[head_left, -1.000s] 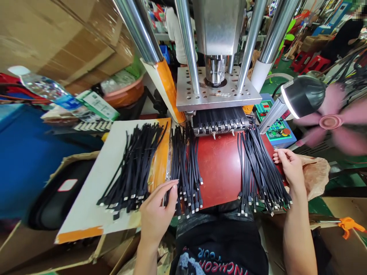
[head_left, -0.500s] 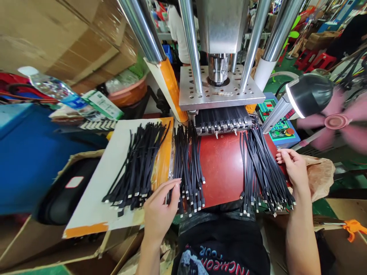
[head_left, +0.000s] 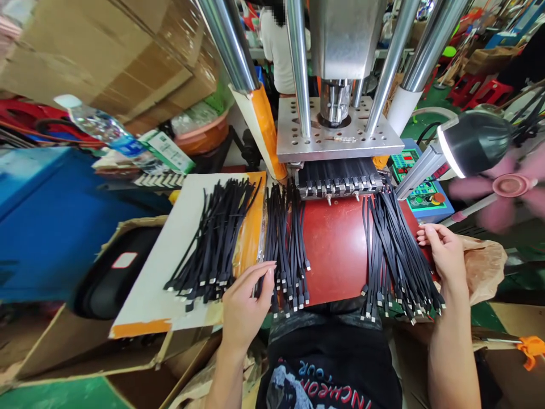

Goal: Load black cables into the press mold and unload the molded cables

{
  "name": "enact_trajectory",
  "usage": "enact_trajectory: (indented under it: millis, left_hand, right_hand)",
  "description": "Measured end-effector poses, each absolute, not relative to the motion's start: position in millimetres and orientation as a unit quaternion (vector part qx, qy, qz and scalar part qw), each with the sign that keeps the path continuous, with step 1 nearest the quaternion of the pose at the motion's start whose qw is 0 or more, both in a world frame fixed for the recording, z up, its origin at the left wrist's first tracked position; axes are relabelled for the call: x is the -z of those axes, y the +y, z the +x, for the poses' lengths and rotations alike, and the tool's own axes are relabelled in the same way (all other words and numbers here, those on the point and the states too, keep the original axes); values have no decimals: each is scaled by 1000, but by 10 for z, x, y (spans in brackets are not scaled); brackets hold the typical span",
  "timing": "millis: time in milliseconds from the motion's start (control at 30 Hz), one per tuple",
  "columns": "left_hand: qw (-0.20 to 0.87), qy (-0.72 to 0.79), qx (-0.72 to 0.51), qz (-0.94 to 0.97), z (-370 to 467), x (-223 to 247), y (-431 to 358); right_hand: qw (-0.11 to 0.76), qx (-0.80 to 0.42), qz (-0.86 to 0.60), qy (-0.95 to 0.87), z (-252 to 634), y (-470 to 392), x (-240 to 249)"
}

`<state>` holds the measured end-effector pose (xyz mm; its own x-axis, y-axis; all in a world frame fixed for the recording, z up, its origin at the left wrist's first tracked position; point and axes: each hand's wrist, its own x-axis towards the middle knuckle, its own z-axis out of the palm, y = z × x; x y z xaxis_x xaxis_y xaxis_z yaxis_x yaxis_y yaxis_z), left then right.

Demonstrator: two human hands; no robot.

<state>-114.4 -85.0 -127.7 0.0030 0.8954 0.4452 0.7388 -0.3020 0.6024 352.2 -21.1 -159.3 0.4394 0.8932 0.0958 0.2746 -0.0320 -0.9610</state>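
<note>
Only the viewpoint has swung slightly left; the black cables (head_left: 219, 238) keep their places, bunched on the white board (head_left: 149, 304) and red tabletop (head_left: 336, 244). Beside the middle bunch (head_left: 285, 244), the left hand (head_left: 247, 309) brings thumb and fingertips close together; beside the right bunch (head_left: 394, 255), the right hand (head_left: 447, 258) curls likewise. Whether either grips anything cannot be told. Behind stands a metal press (head_left: 340, 149).

Many flat black cords (head_left: 389, 250) are lying in three bunches, with shiny tips (head_left: 307, 264) at the near end. One bunch (head_left: 223, 233) is resting on a white board (head_left: 181, 218), and two are sitting on a red table (head_left: 336, 244).
</note>
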Motion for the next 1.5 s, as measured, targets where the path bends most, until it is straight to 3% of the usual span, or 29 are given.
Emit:
enact_trajectory:
  millis: [600,933,1100,1233,1367,1500]
  left_hand:
    - [105,588,-398,697,-1132,1262,-868]
    - [100,593,-391,697,-1143,1252,-861]
    - [94,593,-390,698,-1158,1277,-860]
    - [90,591,-387,702,-1186,1313,-861]
    - [78,587,-390,705,-1199,1322,-854]
    - [70,584,-394,707,-1190,1298,-854]
  right_hand:
    - [527,-281,-675,-434,3593,-232,1673]
    - [481,-267,-683,-480,3700,-168,1710]
    - [397,-246,-684,-561,3533,-92,1358]
    - [342,-160,-587,-717,3034,135,833]
    - [296,-92,-495,-812,2482,638,424]
    - [194,-19,-518,-833,2085,1291,298]
